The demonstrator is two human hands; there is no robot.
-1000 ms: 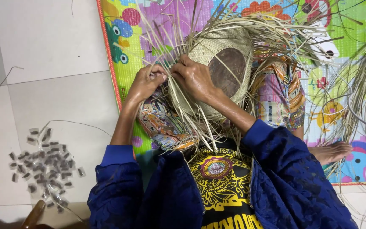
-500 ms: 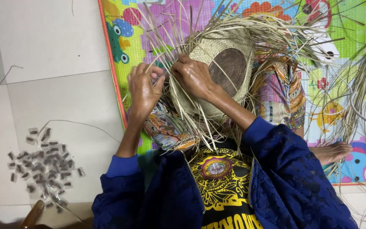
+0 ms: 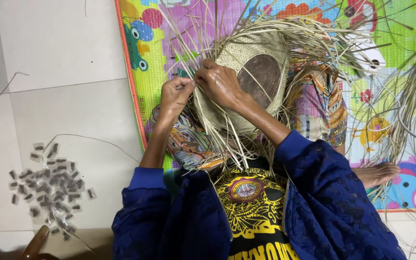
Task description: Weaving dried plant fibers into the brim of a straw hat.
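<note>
A colourful cartoon play mat [image 3: 391, 29] covered the right of a pale tiled floor [image 3: 63, 110]. A person in a dark blue jacket [image 3: 333, 212] sat on it, patterned fabric [image 3: 318, 110] over the lap. On the lap rested a half-woven straw hat [image 3: 258, 53], built around a dark rounded wooden form [image 3: 261, 74], with loose straw strands [image 3: 314, 38] spraying outward in every direction. The right hand [image 3: 220, 84] lay curled over the hat's brim, fingers closed on the weave. The left hand [image 3: 176, 94], just beside it, was pinched shut on thin strands at the brim's edge. On the tiles to the left lay a scatter of small grey pieces [image 3: 49, 180].
</note>
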